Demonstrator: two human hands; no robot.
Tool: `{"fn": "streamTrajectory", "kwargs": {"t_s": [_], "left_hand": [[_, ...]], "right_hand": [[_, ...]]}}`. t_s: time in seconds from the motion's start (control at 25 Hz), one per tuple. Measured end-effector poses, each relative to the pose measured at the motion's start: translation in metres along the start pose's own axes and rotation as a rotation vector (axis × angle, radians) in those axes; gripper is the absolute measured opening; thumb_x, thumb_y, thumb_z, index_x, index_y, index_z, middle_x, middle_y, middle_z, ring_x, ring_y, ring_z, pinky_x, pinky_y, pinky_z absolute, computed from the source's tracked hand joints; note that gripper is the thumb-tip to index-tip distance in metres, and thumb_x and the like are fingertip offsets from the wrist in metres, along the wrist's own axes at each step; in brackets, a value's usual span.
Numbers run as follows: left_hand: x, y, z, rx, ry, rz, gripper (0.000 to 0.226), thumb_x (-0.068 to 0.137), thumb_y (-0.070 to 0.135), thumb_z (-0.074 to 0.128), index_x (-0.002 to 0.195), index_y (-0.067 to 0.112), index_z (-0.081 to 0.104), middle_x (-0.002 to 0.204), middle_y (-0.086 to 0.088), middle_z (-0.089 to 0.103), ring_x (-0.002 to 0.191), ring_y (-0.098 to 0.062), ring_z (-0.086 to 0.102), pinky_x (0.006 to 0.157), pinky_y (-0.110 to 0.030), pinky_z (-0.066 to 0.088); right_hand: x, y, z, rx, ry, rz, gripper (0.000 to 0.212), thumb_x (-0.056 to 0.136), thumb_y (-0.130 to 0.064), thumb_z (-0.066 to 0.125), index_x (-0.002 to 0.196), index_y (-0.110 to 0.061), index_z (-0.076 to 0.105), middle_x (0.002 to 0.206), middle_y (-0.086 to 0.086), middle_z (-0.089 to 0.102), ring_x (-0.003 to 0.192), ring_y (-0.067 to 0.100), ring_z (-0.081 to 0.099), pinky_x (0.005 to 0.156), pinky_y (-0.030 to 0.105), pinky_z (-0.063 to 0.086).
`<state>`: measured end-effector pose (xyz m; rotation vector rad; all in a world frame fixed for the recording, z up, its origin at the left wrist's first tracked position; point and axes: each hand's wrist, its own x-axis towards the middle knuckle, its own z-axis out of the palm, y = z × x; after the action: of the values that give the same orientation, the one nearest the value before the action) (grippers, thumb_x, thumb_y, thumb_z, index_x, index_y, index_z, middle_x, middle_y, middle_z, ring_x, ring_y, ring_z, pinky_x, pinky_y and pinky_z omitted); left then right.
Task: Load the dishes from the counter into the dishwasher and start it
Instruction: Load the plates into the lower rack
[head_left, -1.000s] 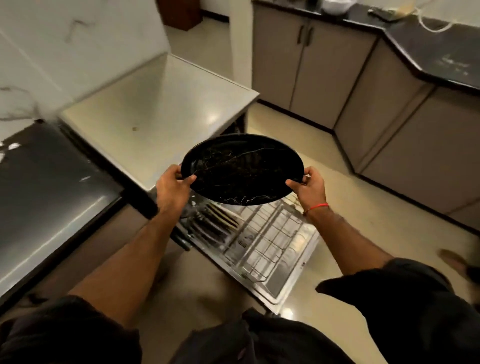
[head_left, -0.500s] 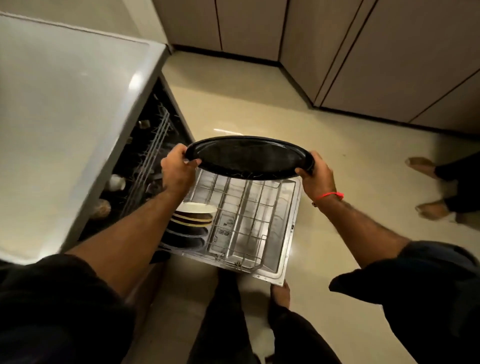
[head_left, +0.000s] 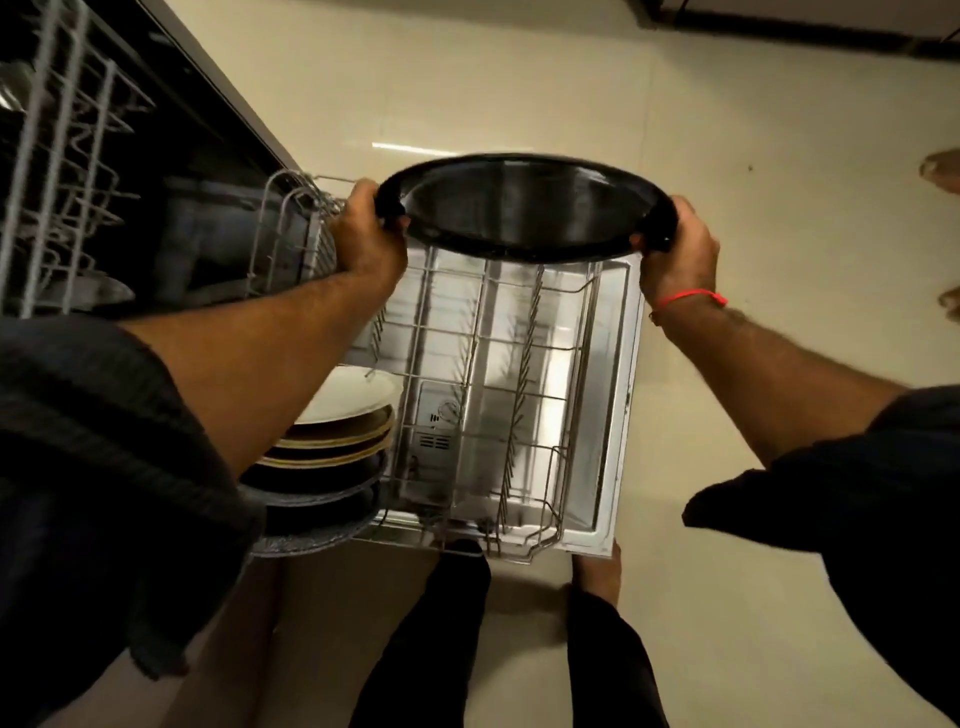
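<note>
We hold the big round black plate (head_left: 524, 208) above the pulled-out white wire rack (head_left: 498, 395); our left hand (head_left: 366, 236) and right hand (head_left: 675, 249) curl fingers round its edges. It could slip and crack on the wires.

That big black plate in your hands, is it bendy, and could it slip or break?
Probably stiff: the black plate keeps its flat oval shape while the left hand and right hand grip only its ends. Its glossy surface looks smooth, so it may be slippery. It could well break if dropped on the hard floor.
</note>
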<state>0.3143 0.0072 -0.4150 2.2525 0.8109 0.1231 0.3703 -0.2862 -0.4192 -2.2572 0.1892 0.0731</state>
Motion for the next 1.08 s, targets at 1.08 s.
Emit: {"fn": "streamTrajectory", "kwargs": {"t_s": [1.08], "left_hand": [[-0.049, -0.024, 0.005, 0.019, -0.451, -0.282, 0.072, 0.096, 0.021, 0.063, 0.156, 0.025, 0.024, 0.150, -0.010, 0.046, 0.133, -0.033, 0.049, 0.106, -0.048, 0.048]], "right_hand": [[-0.024, -0.010, 0.025, -0.015, -0.241, 0.111, 0.048, 0.088, 0.000, 0.058, 0.133, -0.016, 0.053, 0.129, 0.008, 0.060, 0.120, 0.026, 0.056, 0.106, 0.036, 0.045]]}}
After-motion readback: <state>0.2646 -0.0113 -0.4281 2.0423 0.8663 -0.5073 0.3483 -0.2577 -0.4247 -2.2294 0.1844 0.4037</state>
